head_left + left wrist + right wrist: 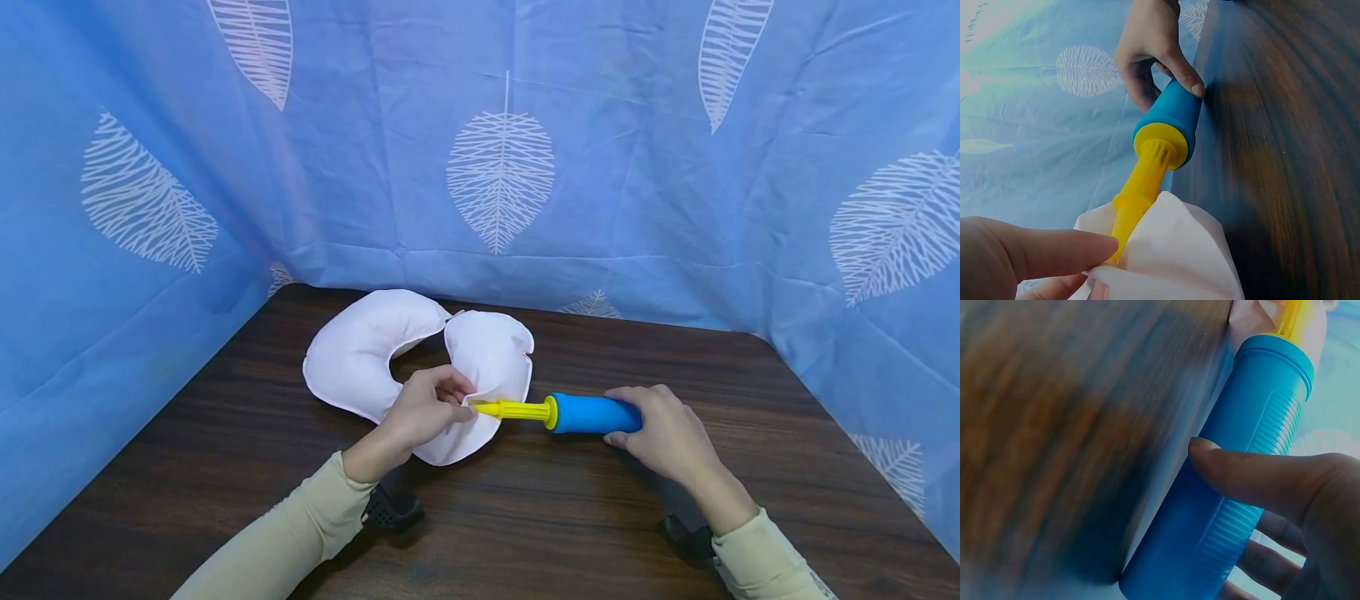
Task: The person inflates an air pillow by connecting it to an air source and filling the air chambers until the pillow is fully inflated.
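Observation:
A pale pink U-shaped inflatable neck pillow (pixel 352 358) lies on the table, its surface softly rounded. My left hand (pixel 427 412) pinches the pillow's near edge between thumb and fingers, right at the tip of a yellow nozzle (pixel 1141 187). That nozzle belongs to a blue hand pump (pixel 596 414), which points left toward the pillow. Around the blue barrel, my right hand (pixel 663 433) has its thumb on one side and fingers on the other, gripping it. Fabric and fingers hide the nozzle's very end and the valve.
The dark wooden table (pixel 570 517) has rounded far corners. Blue curtains (pixel 615 167) with white leaf prints stand close behind it and along both sides. Each wrist carries a black device (pixel 393 510), low near the tabletop.

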### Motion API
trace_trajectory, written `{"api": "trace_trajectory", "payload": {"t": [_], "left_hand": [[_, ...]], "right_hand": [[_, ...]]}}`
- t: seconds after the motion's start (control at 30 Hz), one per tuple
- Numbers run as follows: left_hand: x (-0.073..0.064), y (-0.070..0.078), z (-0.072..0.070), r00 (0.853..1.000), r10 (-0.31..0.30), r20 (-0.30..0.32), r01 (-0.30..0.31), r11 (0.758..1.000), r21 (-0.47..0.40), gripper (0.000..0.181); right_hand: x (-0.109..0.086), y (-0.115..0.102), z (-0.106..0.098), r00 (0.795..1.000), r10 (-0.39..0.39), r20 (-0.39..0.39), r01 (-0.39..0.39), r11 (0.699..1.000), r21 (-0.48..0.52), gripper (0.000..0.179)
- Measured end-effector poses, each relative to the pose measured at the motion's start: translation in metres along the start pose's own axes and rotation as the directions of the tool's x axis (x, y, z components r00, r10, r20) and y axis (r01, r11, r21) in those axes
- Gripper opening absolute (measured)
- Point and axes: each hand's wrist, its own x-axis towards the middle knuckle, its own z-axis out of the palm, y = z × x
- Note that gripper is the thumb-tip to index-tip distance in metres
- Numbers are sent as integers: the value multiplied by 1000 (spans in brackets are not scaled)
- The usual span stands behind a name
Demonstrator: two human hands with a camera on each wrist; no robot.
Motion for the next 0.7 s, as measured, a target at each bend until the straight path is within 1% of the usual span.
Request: {"api": "trace_trajectory", "payload": {"t": [0.2, 0.4, 0.53, 0.7], "left_hand": [[0, -1, -1, 1000, -4, 2, 4, 1000, 3, 18], [-1, 0, -1, 1000, 9, 2, -9, 1000, 17, 16], [-1, 1, -1, 1000, 11, -3, -10, 1000, 23, 15], [-1, 1, -1, 1000, 14, -4, -14, 1000, 24, 15]], "right_hand": [[1, 4, -1, 1000, 15, 2, -15, 1000, -2, 59], [2, 13, -6, 999, 49, 18, -49, 999, 2, 58], [2, 27, -11, 995, 89, 34, -89, 996, -5, 59], [2, 55, -20, 988, 147, 38, -147, 989, -3, 60]]}}
